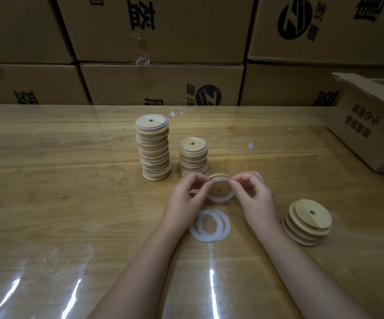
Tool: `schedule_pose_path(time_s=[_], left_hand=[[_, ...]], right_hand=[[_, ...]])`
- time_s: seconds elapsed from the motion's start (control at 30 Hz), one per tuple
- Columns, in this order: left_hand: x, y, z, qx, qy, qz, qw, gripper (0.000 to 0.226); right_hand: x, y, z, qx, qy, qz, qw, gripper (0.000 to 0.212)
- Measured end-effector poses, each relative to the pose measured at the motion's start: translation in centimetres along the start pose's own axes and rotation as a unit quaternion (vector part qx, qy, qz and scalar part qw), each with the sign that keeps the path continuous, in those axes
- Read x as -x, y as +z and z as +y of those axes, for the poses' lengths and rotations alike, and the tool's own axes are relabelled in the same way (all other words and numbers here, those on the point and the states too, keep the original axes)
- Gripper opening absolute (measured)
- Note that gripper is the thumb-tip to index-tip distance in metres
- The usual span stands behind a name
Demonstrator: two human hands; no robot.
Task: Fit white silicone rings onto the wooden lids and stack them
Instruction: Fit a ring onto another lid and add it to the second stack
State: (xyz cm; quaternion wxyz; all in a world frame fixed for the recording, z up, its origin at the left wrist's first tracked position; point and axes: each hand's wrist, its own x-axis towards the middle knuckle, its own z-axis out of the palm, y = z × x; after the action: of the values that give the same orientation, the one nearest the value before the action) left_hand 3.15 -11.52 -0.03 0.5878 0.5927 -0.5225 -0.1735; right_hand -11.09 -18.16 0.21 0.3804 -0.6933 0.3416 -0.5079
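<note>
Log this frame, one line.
phase: fitting ring on lid; left hand: pinches ring; right hand: pinches ring; loose rings: on table; tall ringed stack, short ringed stack: behind; bare lid stack: right

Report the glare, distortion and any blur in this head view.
Head view: white glare streaks cross the table's clear cover near the bottom edge; wide-angle bending tilts the cardboard boxes outward; the light is dim and warm; the left hand, right hand and the lid they hold look reasonably sharp.

The left hand point(186, 195) hides part of the held lid point(219, 188).
</note>
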Motion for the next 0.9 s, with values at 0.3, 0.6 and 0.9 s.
schedule_pose_path(time_s=[0.3,0.6,0.9], left_hand=[[-0.05,-0.06,-0.14,0.025,-0.023,-0.004,0.999,0.018],[0.02,-0.07,0.03,0.024,-0.033,0.003,0.999,0.018],[-0.16,0.1,-0.08,0.066,-0.065,-0.002,0.996,0.019]], right_hand=[[0.09,-0.06,-0.05,0.005,0.018,-0.002,1.0,0.018],[0.12,-0.14,-0.06,0.012,0.029,-0.008,0.999,0.007],[-0.02,0.03,0.23,0.002,0.029,0.002,1.0,0.008]])
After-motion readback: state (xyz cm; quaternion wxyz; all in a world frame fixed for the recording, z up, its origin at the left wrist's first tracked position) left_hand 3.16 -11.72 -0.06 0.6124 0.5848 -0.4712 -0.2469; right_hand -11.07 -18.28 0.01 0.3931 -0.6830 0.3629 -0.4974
